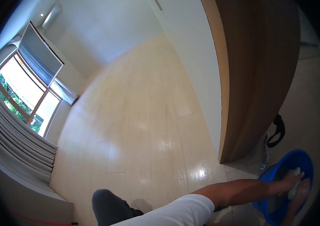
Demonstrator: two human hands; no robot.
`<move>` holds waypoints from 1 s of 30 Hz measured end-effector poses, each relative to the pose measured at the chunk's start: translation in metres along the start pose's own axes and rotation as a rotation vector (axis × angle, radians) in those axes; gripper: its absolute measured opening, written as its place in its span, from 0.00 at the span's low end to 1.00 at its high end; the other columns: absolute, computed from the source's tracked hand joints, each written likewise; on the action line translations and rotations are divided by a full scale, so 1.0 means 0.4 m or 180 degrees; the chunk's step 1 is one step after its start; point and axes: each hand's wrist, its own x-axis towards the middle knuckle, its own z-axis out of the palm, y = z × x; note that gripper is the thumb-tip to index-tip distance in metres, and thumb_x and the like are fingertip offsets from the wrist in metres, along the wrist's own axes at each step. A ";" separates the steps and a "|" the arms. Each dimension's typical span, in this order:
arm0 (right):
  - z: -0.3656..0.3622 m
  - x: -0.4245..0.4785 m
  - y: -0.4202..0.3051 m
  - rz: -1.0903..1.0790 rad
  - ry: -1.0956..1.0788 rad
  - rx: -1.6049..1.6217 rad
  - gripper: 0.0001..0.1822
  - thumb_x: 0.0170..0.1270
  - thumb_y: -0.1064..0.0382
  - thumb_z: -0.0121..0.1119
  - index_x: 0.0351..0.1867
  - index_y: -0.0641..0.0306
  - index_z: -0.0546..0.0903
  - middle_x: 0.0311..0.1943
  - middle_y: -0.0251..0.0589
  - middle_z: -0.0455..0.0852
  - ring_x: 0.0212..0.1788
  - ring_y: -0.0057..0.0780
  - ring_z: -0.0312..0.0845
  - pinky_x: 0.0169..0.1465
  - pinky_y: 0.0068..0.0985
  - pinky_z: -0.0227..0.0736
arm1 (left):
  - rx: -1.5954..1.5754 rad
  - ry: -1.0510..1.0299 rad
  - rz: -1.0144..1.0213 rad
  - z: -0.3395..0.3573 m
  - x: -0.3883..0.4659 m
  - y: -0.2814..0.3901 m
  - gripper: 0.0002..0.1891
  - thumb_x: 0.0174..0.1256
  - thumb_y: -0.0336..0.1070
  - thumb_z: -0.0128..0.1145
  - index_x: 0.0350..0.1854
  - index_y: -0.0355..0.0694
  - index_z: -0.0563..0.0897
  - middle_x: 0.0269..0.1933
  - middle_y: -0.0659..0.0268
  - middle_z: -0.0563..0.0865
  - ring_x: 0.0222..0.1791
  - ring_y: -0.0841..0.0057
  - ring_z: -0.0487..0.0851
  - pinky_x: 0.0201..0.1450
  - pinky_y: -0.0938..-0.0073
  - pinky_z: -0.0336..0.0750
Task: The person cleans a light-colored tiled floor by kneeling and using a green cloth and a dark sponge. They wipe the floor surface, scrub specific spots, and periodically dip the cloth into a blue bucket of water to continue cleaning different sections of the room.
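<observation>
A blue plastic bucket [269,173] stands on the floor at the lower right, with both of my hands inside its rim. My left hand [290,180] grips a pale green cloth [293,192], and a bit of it pokes out above the fingers. Close beside it, my right hand [302,189] is closed around the lower part of the same cloth. The bottom of the bucket is dim, and I cannot tell how much water it holds. My left arm, in a white sleeve [182,210], reaches across the foreground.
A brown wooden door or panel [256,79] rises beside the bucket, ending a white wall [194,56]. A black strap [280,131] lies near its foot. Glossy wood-look floor [143,118] stretches to an open window [21,90] with grey curtains [16,138]. A red pole [47,221] lies lower left.
</observation>
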 end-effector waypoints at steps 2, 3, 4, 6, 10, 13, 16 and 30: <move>0.011 -0.010 0.021 -0.0854 -0.0093 -0.0714 0.23 0.67 0.58 0.46 0.58 0.72 0.65 0.54 0.52 0.72 0.56 0.40 0.68 0.58 0.31 0.61 | 0.0303 -0.0142 0.0094 -0.011 0.050 -0.038 0.15 0.65 0.47 0.50 0.35 0.38 0.75 0.28 0.64 0.79 0.30 0.78 0.77 0.33 0.71 0.71; 0.020 -0.012 0.033 -0.1258 -0.0208 -0.0864 0.23 0.67 0.58 0.46 0.58 0.72 0.65 0.55 0.53 0.71 0.56 0.42 0.68 0.59 0.32 0.60 | 0.0458 -0.0212 0.0126 -0.018 0.082 -0.065 0.15 0.64 0.47 0.50 0.36 0.37 0.76 0.28 0.63 0.80 0.30 0.77 0.77 0.33 0.70 0.71; 0.027 -0.012 0.041 -0.1677 -0.0297 -0.1002 0.24 0.67 0.59 0.45 0.59 0.73 0.64 0.56 0.55 0.70 0.57 0.43 0.68 0.59 0.33 0.60 | 0.0469 -0.0242 0.0105 -0.019 0.099 -0.079 0.16 0.64 0.47 0.50 0.38 0.37 0.76 0.30 0.61 0.80 0.31 0.74 0.78 0.34 0.68 0.72; 0.033 -0.006 0.045 -0.2134 -0.0376 -0.1183 0.23 0.67 0.59 0.43 0.59 0.73 0.64 0.56 0.57 0.70 0.57 0.47 0.67 0.59 0.36 0.59 | 0.0529 -0.0373 0.0058 -0.012 0.116 -0.091 0.16 0.64 0.47 0.49 0.38 0.37 0.75 0.30 0.61 0.80 0.31 0.74 0.78 0.34 0.68 0.71; 0.038 0.004 0.046 -0.3062 -0.0460 -0.1642 0.23 0.68 0.59 0.39 0.60 0.73 0.63 0.56 0.60 0.68 0.58 0.53 0.65 0.60 0.40 0.59 | 0.0626 -0.0528 -0.0066 -0.014 0.118 -0.095 0.16 0.64 0.47 0.49 0.38 0.37 0.75 0.31 0.60 0.80 0.32 0.73 0.78 0.35 0.68 0.71; 0.030 -0.015 -0.006 -0.3663 -0.0416 -0.1947 0.21 0.66 0.60 0.41 0.56 0.72 0.63 0.53 0.60 0.70 0.55 0.53 0.66 0.56 0.41 0.61 | 0.0684 -0.0636 -0.0118 -0.015 0.116 -0.093 0.16 0.64 0.47 0.49 0.38 0.37 0.75 0.31 0.60 0.80 0.32 0.72 0.78 0.35 0.68 0.71; 0.037 -0.062 -0.126 -0.3546 -0.0717 -0.1402 0.16 0.60 0.60 0.48 0.45 0.69 0.68 0.45 0.56 0.73 0.45 0.52 0.70 0.48 0.40 0.65 | 0.0738 -0.0617 -0.0220 -0.045 0.110 -0.103 0.16 0.65 0.47 0.49 0.39 0.37 0.75 0.32 0.60 0.80 0.33 0.71 0.78 0.36 0.67 0.71; 0.058 -0.132 -0.276 -0.3451 -0.0947 -0.1038 0.07 0.47 0.66 0.59 0.20 0.63 0.72 0.27 0.48 0.78 0.25 0.46 0.75 0.28 0.37 0.72 | 0.0716 -0.0716 -0.0276 -0.048 0.091 -0.083 0.16 0.65 0.46 0.48 0.40 0.36 0.73 0.34 0.58 0.79 0.35 0.67 0.77 0.39 0.66 0.70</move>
